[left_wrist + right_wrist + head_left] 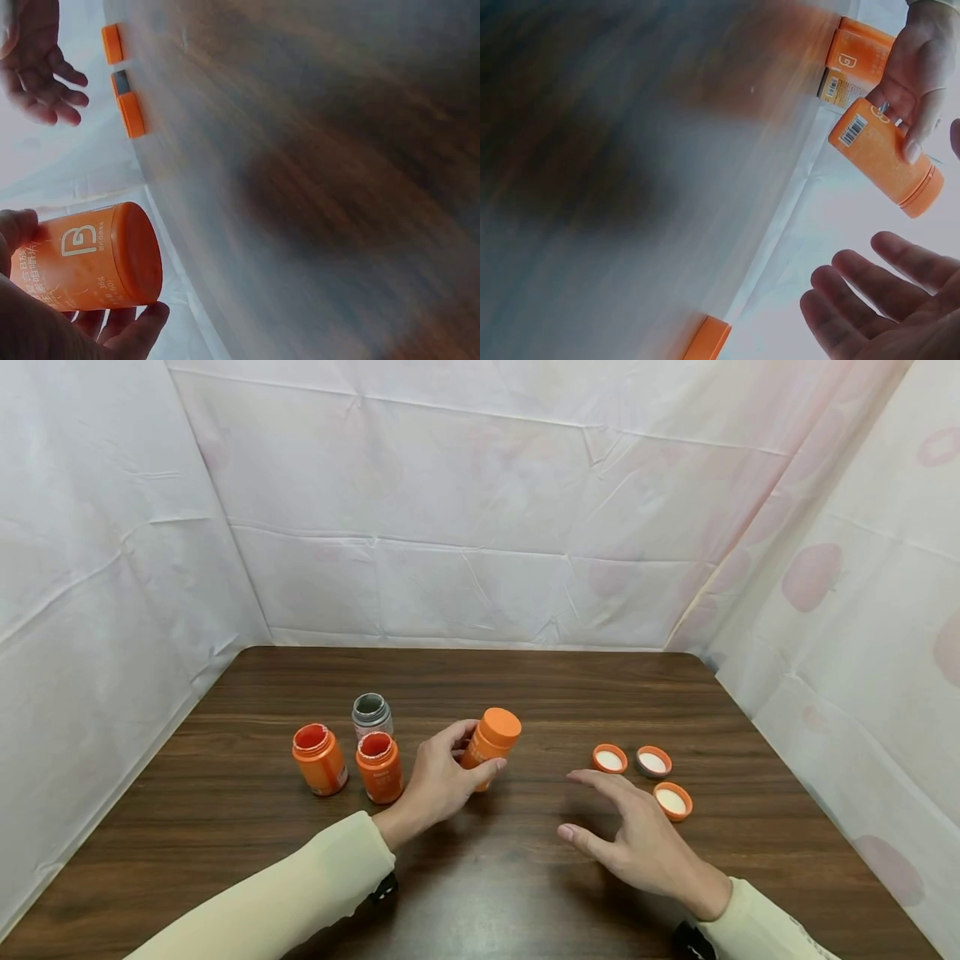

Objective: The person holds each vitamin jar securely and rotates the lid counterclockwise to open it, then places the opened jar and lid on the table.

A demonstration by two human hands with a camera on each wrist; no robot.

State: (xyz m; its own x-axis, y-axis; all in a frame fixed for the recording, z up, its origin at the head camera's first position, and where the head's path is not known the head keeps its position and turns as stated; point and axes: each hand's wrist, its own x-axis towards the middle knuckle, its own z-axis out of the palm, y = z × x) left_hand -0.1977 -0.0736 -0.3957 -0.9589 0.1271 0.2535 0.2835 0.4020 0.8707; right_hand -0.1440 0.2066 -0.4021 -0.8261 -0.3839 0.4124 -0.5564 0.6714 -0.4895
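My left hand (442, 770) grips an orange bottle (489, 740) whose orange cap is on, tilted with its top to the right. The left wrist view shows white print on the bottle (75, 255), with the thumb on one side and fingers on the other. To its right, my right hand (637, 835) hovers over the table, fingers spread and nothing in it. Close by that hand lie three loose caps, two orange ones (610, 758) (672, 801) and one with a grey side (654, 762), their white linings facing up.
Left of my left hand stand two uncapped orange bottles (319, 760) (380, 768) and an uncapped grey bottle (372, 714), partly hidden behind one of them. The dark wooden table (480, 681) meets pale hanging sheets (465, 527) at its back and sides.
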